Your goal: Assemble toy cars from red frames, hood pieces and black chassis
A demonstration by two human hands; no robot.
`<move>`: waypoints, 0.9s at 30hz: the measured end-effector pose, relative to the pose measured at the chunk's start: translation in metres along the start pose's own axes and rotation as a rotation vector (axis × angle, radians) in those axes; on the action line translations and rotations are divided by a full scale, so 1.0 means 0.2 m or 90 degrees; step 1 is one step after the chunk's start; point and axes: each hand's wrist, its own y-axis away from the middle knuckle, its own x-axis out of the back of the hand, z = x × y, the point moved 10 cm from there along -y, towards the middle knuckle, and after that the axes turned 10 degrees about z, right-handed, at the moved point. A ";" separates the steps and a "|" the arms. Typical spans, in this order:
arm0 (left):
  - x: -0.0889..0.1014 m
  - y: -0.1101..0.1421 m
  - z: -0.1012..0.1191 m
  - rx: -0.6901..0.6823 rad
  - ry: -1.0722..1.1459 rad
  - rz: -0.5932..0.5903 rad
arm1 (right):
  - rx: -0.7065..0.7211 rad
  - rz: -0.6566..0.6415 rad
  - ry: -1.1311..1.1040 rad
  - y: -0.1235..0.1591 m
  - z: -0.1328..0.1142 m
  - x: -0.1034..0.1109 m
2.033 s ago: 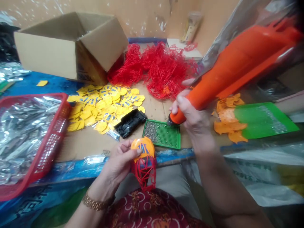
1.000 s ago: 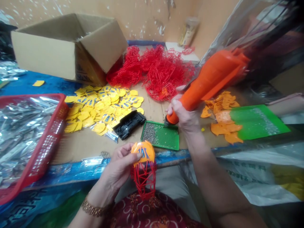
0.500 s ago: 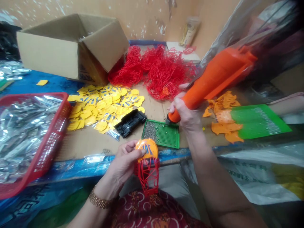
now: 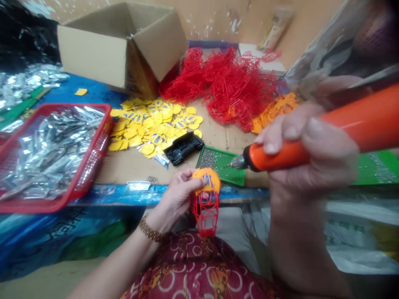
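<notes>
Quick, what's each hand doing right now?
Left hand: closed, holding an orange tag joined to a red plastic frame.
Right hand: closed around an orange handheld drill.

- The light is bright and even, with only soft shadows.
- The foil packets [image 4: 52,158] in the red basket [image 4: 104,124] show strong glare.
- The right hand [image 4: 311,155] looks a little blurred.
- The edges of the view are bent.

**No legible words in view**

Nothing can be read for certain. The orange disc [image 4: 205,180] in the left hand [image 4: 177,197] bears blue letter-like marks, too small to make out. Beyond that hand, the yellow tags [image 4: 152,124] carry blurred blue printed bands. Below the right hand [image 4: 311,162], a white sack [image 4: 346,224] shows green characters, and left of the left hand, a blue sheet [image 4: 65,228] shows dark ones, both unreadable.
</notes>
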 end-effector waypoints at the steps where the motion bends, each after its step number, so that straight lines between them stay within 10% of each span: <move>1: 0.00 0.00 -0.01 0.000 0.000 0.006 | -0.005 0.003 -0.006 0.03 -0.02 -0.02; 27: -0.02 0.06 -0.03 -0.009 -0.014 -0.004 | -0.018 -0.119 0.060 0.21 0.10 -0.11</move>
